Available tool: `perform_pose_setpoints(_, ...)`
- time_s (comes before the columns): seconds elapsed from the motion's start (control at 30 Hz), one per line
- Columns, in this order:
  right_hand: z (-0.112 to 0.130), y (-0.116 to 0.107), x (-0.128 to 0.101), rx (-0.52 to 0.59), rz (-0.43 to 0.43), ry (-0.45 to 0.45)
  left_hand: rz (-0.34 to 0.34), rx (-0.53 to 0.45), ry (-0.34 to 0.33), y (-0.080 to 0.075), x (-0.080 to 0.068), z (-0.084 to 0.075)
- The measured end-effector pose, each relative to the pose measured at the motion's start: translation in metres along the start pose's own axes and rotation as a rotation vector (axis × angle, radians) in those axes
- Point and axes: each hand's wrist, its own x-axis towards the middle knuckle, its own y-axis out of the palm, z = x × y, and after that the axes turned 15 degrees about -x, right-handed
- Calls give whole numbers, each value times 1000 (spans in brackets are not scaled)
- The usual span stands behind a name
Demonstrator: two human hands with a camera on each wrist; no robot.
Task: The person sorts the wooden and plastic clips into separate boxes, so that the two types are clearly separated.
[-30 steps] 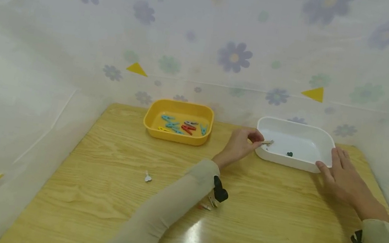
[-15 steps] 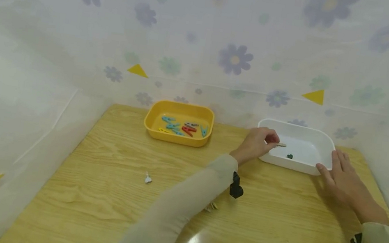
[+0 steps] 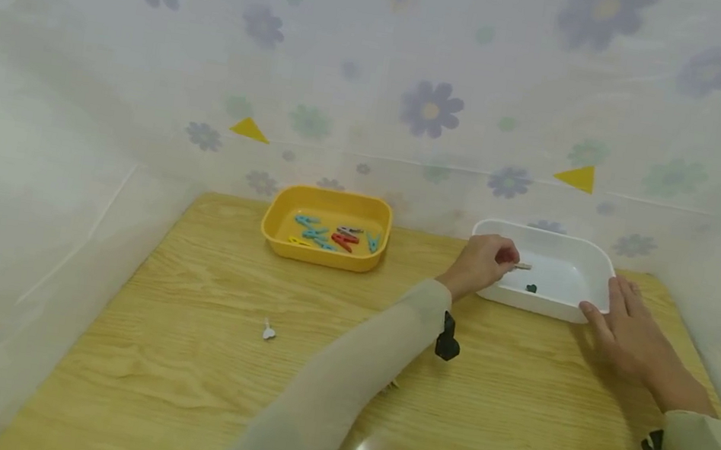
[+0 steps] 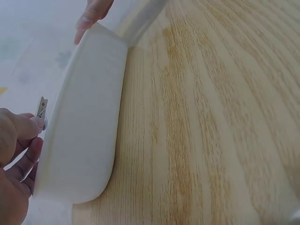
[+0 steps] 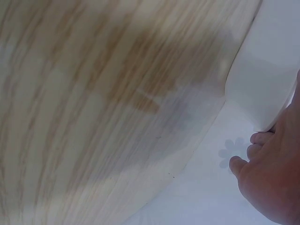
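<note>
In the head view my left hand (image 3: 481, 263) reaches over the left part of the white tray (image 3: 523, 302). Thumb and fingertips pinch a small wooden clothespin (image 3: 523, 266), whose end also sticks up past the thumb in the left wrist view. Inside that tray lies a small dark green heart-shaped piece (image 3: 531, 288). My right hand (image 3: 636, 333) holds the tray's right near corner, thumb at the front rim and fingers along the right side. A small clip with a white heart (image 3: 269, 330) lies on the table, left of my left forearm.
A yellow tray (image 3: 321, 256) at the back left contains several plastic clothespins in blue, red, yellow and grey. Small clips (image 3: 390, 385) lie partly hidden beside my left forearm. Flowered sheeting (image 3: 432, 108) stands behind the wooden table (image 3: 186, 385) and along both sides.
My left hand has moved right with the wooden clothespin, from the white tray's left rim to over its inside. In the last half second it hardly moves. The right hand stays at the tray's corner.
</note>
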Motion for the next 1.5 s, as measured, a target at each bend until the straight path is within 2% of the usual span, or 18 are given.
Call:
perform_pose_setpoints(0.3, 3, -1, -1, 0, 14, 2, 4, 29, -15, 6, 5, 3)
perform_pose_setpoints(0.6, 5, -2, -1, 1, 8, 7, 32, 27, -48, 7, 3, 2)
perform_pose_setpoints(0.73, 7, -2, -2, 5, 17, 9, 43, 6, -34, 5, 1, 4)
perform_pose_setpoints(0.87, 7, -4, -3, 0, 14, 9, 61, 9, 9, -1, -3, 3)
perform_pose_setpoints(1.23, 4, -7, 0, -6, 15, -4, 103, -22, 96, -28, -35, -7)
perform_pose_setpoints(1.5, 5, -4, 0, -7, 2, -3, 91, -17, 97, -49, -72, -12)
